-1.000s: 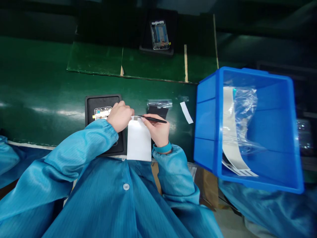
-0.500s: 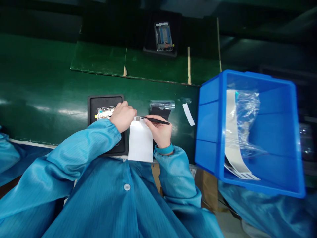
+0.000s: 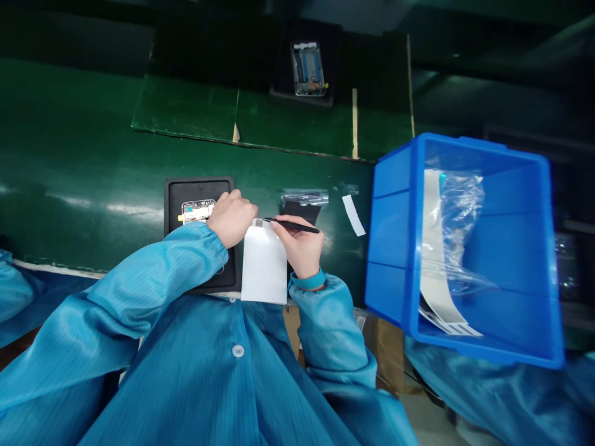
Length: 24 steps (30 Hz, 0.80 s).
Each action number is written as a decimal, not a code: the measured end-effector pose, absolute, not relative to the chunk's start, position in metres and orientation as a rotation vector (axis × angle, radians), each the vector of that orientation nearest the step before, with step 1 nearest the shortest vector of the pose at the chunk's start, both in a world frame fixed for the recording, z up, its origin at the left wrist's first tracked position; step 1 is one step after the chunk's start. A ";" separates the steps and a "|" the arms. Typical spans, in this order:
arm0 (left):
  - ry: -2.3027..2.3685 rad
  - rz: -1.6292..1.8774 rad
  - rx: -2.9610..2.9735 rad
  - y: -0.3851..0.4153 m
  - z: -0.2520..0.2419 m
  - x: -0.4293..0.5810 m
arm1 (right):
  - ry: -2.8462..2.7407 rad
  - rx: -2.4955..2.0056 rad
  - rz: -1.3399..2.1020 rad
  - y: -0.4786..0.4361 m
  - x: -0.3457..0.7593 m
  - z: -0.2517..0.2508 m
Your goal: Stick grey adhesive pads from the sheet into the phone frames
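Observation:
My right hand (image 3: 303,246) pinches a pair of black tweezers (image 3: 300,227), their tips pointing left. The tips meet the top edge of a white sheet (image 3: 264,266), where a small greyish piece (image 3: 259,223) lies. At that same edge, on its left corner, is my left hand (image 3: 232,218), closed with its fingers curled down; what they grip is hidden. Beneath my left forearm lies a black tray (image 3: 174,192). It holds an opened phone (image 3: 198,209) with its circuit board showing and a yellow tab on the left side, partly covered by my hand and sleeve.
A blue bin (image 3: 390,248) with long pale strips (image 3: 434,248) and clear plastic (image 3: 460,223) stands at right. Past my right hand are a black piece under clear film (image 3: 304,198) and a white strip (image 3: 354,215). Another opened phone (image 3: 308,69) sits on a raised ledge behind.
Both hands, the tweezers and the sheet stay almost exactly where they were. The blue bin appears slightly further left in view.

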<state>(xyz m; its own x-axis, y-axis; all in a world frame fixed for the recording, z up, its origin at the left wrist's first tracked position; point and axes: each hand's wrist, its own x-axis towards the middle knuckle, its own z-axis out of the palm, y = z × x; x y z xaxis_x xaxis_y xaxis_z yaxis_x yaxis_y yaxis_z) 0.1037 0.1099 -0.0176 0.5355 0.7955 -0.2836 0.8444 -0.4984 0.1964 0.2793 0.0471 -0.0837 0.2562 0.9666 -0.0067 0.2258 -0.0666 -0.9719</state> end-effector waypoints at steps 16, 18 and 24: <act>1.382 -0.176 2.450 0.112 -0.018 0.105 | -1.108 -1.468 0.913 0.045 0.276 -0.079; 1.382 -0.180 2.446 0.112 -0.020 0.104 | -1.106 -1.468 0.904 0.043 0.276 -0.074; 1.261 -0.010 2.406 0.112 -0.014 0.085 | -1.117 -1.466 0.827 0.034 0.278 -0.051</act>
